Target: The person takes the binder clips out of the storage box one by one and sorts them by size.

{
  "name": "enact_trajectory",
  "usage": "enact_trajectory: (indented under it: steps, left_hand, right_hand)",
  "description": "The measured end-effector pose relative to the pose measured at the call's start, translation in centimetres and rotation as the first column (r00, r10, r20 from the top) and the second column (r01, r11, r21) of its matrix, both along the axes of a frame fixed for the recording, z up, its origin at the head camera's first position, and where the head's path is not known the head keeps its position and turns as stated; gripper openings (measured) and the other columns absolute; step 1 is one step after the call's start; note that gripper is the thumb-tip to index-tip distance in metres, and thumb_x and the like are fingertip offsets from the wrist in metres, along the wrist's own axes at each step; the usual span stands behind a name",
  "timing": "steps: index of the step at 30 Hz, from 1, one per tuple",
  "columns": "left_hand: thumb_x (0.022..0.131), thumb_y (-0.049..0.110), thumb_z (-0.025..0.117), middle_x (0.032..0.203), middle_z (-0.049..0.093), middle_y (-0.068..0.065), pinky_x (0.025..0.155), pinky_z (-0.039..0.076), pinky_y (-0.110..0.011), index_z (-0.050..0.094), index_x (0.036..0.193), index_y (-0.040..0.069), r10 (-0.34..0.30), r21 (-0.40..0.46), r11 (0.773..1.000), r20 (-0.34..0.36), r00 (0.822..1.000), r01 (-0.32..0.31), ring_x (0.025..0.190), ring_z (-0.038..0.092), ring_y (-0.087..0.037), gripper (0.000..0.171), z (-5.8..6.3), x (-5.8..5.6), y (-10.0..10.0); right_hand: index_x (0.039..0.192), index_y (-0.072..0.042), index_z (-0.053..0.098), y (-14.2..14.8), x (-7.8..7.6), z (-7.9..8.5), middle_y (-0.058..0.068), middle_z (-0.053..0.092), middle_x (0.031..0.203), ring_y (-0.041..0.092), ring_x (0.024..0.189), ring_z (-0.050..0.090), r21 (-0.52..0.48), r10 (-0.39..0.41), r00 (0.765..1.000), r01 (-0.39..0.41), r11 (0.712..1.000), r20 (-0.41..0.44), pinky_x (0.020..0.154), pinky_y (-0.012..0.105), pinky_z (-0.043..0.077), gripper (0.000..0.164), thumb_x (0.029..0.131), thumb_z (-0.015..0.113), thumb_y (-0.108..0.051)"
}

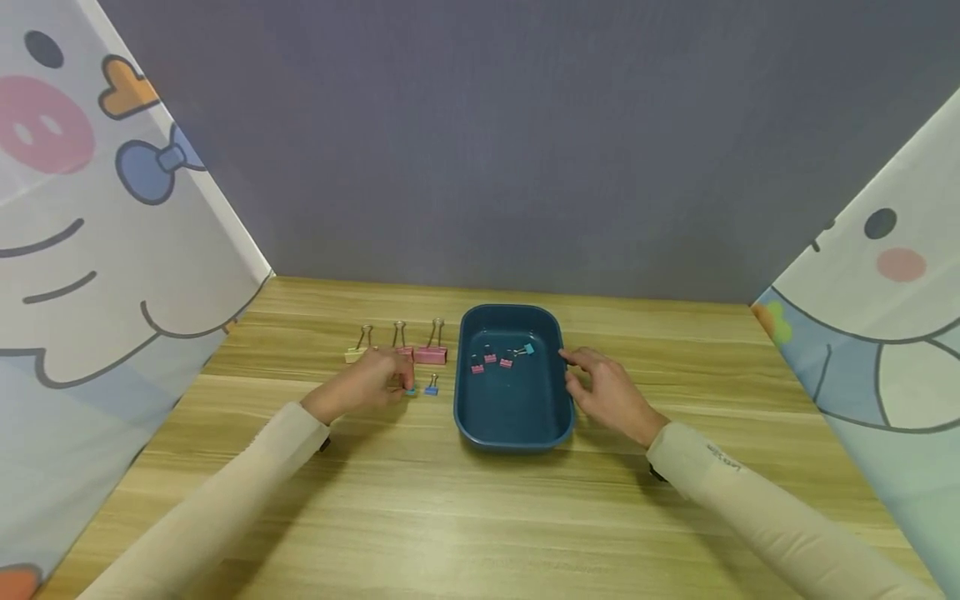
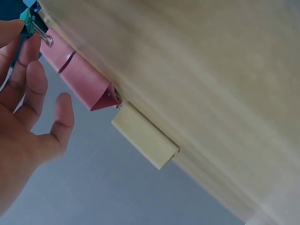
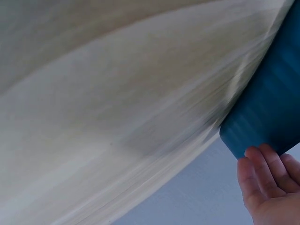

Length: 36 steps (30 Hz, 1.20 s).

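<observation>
My left hand (image 1: 367, 385) pinches a small teal binder clip (image 2: 27, 22) between thumb and fingertips, close over the table. Just right of it lies a small blue binder clip (image 1: 431, 389). Behind the hand stand larger binder clips with their handles up: a yellow one (image 2: 145, 136), partly covered in the head view, a pink one (image 2: 86, 84) and another pink one (image 1: 431, 356). At the dark blue tray (image 1: 513, 447), the fingers of my right hand (image 1: 611, 392) rest against its right side, fairly straight. Inside it lie several small pink clips (image 1: 490, 358) and a teal clip (image 1: 528, 350).
The wood-grain table (image 1: 450, 525) ends at a grey back panel (image 1: 480, 150). Cartoon-printed white cloths hang on the left (image 1: 112, 225) and right (image 1: 862, 317). The tray stands between my two hands, its walls higher than the clips in it.
</observation>
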<state>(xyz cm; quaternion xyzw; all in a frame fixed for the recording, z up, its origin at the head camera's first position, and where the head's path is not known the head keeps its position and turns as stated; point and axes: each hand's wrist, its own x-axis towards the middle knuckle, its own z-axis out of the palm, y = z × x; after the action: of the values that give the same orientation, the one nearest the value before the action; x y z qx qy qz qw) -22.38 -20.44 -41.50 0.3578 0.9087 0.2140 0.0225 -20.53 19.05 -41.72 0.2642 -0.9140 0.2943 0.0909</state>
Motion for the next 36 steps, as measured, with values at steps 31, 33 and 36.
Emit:
enact_trajectory:
  steps: [31,33,36]
  left_hand:
    - [0.076,0.001,0.076,0.087,0.062,0.007,0.085,0.044,-0.049,0.067,0.083,0.015,0.019,-0.052,0.998,-0.002,1.0,-0.019,0.083,0.056,-0.013,0.018,0.0,-0.6,0.4]
    - [0.077,0.002,0.075,0.088,0.063,0.005,0.076,0.048,-0.035,0.068,0.087,0.012,0.015,-0.036,0.999,-0.01,1.0,-0.016,0.083,0.057,-0.013,0.016,0.4,-0.5,0.4]
    - [0.079,0.003,0.073,0.086,0.062,0.005,0.069,0.049,-0.029,0.067,0.089,0.009,0.013,-0.004,1.0,-0.049,0.999,-0.013,0.078,0.056,-0.012,0.013,1.2,-0.3,0.6]
  right_hand:
    - [0.125,-0.001,0.058,-0.1,-0.1,0.0,0.012,0.059,0.121,0.029,0.105,0.058,-0.015,-0.029,1.0,0.029,0.999,0.013,0.084,0.044,0.048,0.034,0.093,0.055,-0.013]
    - [0.125,-0.001,0.058,-0.1,-0.1,0.1,0.012,0.059,0.121,0.028,0.105,0.058,-0.014,-0.032,0.999,0.032,0.999,0.015,0.084,0.044,0.048,0.034,0.093,0.055,-0.013]
    - [0.125,-0.001,0.058,-0.1,-0.1,0.1,0.012,0.059,0.121,0.028,0.105,0.058,-0.011,-0.037,0.999,0.037,0.999,0.022,0.084,0.044,0.048,0.034,0.093,0.055,-0.014]
